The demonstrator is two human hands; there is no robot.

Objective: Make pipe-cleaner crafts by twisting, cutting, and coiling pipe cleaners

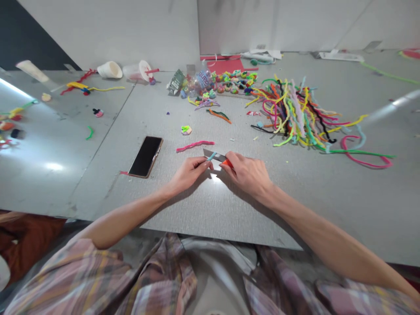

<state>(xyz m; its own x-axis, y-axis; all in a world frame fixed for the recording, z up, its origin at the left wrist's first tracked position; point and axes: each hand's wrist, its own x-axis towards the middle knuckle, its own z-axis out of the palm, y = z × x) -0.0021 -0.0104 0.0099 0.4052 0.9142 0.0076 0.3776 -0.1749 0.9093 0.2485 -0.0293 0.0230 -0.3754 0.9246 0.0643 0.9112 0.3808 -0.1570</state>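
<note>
My left hand is closed in a pinch on a short light-blue pipe cleaner, which sticks up past the fingertips. In my right hand is a utility knife with an orange handle, its grey blade pointing left. The blade meets the pipe cleaner; whether it cuts into it I cannot tell. Most of the knife's handle is hidden by my fingers. Just beyond my hands, a pink pipe cleaner lies flat on the grey table.
A phone lies to the left. A big pile of coloured pipe cleaners spreads at the back right. Small pompom-like pieces, a crumpled plastic bottle and paper cups sit along the wall. Someone's orange-brown clothing shows at lower left.
</note>
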